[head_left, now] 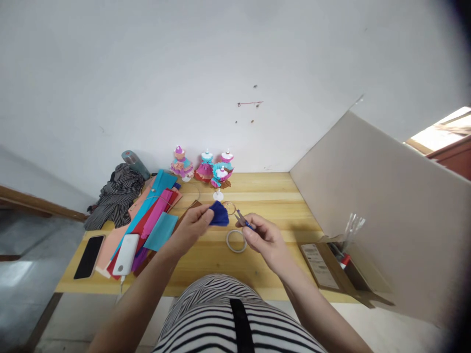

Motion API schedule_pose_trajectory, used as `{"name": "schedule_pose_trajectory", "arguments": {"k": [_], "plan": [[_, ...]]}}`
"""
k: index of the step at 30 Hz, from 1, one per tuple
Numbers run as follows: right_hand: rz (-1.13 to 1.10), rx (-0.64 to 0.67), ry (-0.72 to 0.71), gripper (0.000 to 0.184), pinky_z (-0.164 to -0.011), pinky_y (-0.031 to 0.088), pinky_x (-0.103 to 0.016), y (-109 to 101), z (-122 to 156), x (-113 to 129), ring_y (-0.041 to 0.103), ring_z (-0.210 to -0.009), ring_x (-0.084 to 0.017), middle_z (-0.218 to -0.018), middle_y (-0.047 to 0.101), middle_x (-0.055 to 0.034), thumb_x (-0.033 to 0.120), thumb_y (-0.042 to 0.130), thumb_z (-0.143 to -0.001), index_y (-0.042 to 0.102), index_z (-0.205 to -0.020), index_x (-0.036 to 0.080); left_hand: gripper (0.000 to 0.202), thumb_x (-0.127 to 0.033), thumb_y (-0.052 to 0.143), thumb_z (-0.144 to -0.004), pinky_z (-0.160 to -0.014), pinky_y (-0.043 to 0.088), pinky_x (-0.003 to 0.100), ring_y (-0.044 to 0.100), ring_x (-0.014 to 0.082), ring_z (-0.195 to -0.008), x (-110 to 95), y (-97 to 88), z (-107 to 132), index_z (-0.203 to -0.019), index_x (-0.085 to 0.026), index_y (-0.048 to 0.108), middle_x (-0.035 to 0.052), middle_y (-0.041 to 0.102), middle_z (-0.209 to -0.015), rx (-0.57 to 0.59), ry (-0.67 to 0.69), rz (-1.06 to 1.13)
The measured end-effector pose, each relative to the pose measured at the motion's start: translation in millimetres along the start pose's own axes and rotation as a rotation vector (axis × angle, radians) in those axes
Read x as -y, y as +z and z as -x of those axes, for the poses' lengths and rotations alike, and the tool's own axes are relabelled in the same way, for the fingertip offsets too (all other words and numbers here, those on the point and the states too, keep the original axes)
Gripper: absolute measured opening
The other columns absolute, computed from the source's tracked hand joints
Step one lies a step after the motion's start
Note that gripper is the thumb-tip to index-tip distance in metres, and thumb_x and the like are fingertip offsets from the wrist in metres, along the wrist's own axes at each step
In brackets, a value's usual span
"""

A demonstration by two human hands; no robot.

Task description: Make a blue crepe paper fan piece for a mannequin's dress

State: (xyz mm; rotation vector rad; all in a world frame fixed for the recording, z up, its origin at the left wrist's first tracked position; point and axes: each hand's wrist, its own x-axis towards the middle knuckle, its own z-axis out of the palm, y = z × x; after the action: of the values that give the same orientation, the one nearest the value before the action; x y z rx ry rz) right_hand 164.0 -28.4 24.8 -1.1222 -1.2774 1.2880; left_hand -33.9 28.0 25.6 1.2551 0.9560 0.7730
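My left hand point(196, 221) is closed on a piece of dark blue crepe paper point(220, 214), pinching its left end while the wider end fans out to the right. In my right hand point(263, 238) is a small pair of scissors point(244, 220) with blue handles, blades pointing up and left. The blades are a short way right of the paper, apart from it. Below, between the hands, a white roll of tape point(236, 241) lies flat on the wooden table point(206, 269). A thin ring point(230, 208) lies just behind the blue paper.
Several small dress forms in ruffled paper point(181, 164) stand by the wall. At left are coloured paper sheets point(161, 231), a white power bank point(125, 255), a phone point(89, 257), a striped cloth point(121, 196) and a bottle point(135, 164). A cardboard box point(331, 274) sits at right.
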Motion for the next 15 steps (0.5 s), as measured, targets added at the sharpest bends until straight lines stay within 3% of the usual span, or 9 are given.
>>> {"name": "schedule_pose_trajectory", "arguments": {"k": [2, 5, 9, 13, 15], "plan": [[0.155, -0.069, -0.05, 0.031, -0.053, 0.027, -0.027, -0.1, -0.5, -2.3, 0.035, -0.056, -0.012, -0.06, 0.039, 0.0039, 0.049, 0.061, -0.084, 0.055, -0.073, 0.02, 0.045, -0.053, 0.067, -0.075, -0.045, 0.024, 0.02, 0.03, 0.0054, -0.047, 4.8, 2.0, -1.9, -0.096, -0.012, 0.067, -0.0044, 0.047, -0.057, -0.128, -0.004, 0.138], [0.205, -0.127, -0.069, 0.027, -0.054, 0.027, -0.027, 4.5, -0.3, -9.0, 0.035, -0.057, -0.013, -0.061, 0.039, 0.0039, 0.046, 0.058, -0.086, 0.058, -0.078, 0.02, 0.042, -0.04, 0.08, -0.061, -0.044, 0.024, 0.019, 0.032, 0.0037, -0.047, 4.6, 12.2, -2.5, -0.09, -0.013, 0.067, -0.0053, 0.05, -0.061, -0.239, -0.029, 0.237], [-0.06, -0.149, -0.038, 0.03, -0.055, 0.033, -0.027, 20.3, -3.5, -24.0, 0.041, -0.058, -0.015, -0.065, 0.044, 0.0031, 0.049, 0.053, -0.089, 0.06, -0.097, 0.021, 0.036, -0.038, 0.08, -0.059, -0.046, 0.028, 0.02, 0.035, 0.0049, -0.047, 4.1, 33.4, -0.1, -0.08, -0.013, 0.067, -0.0066, 0.048, -0.054, -0.273, -0.115, 0.226], [-0.286, -0.271, -0.027, 0.026, -0.072, 0.041, -0.028, 38.5, -12.4, -36.4, 0.052, -0.079, -0.017, -0.08, 0.056, -0.0008, 0.047, 0.06, -0.085, 0.062, -0.091, 0.022, 0.028, -0.032, 0.077, -0.062, -0.061, 0.041, 0.024, 0.05, 0.0108, -0.061, 8.8, 46.8, 3.2, -0.081, -0.013, 0.068, -0.0018, 0.059, -0.066, -0.282, -0.044, 0.068], [-0.409, -0.318, 0.019, 0.023, -0.074, 0.042, -0.027, 45.5, -15.6, -36.5, 0.052, -0.079, -0.016, -0.081, 0.056, 0.0, 0.044, 0.066, -0.081, 0.062, -0.085, 0.022, 0.025, -0.03, 0.076, -0.063, -0.064, 0.042, 0.025, 0.052, 0.0127, -0.064, 11.1, 48.9, 4.3, -0.078, -0.012, 0.068, -0.0012, 0.06, -0.067, -0.282, -0.025, -0.024]]}}
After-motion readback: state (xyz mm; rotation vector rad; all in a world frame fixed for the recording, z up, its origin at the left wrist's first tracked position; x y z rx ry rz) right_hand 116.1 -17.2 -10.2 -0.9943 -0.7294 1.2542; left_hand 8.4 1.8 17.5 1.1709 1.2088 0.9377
